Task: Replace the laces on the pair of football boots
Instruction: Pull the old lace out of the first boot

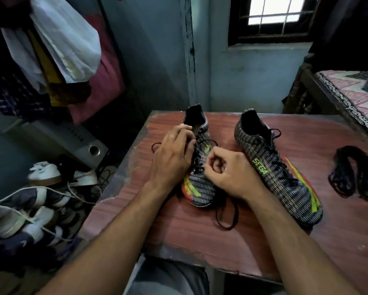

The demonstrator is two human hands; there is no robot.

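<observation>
On top of the reddish wood-grain desk (200, 241), two black striped football boots w/ neon-green and orange trim stand side by side, toes toward the person. Left hand (172, 158) grips the left-side boot (200, 188) near its collar, fingers curled over the edge. Right hand (227, 173) is clenched at mid-eyelets, apparently pinching the black lace (225, 218), which trails loose onto the desk. Right-side boot (270, 165) sits fully laced, untouched. Bundle of black spare laces (351, 175) lies well apart at the right. Risks, prob.: hard tug could snag lace in an eyelet or drag the boot off; old and new laces look alike, easy mix-up.
</observation>
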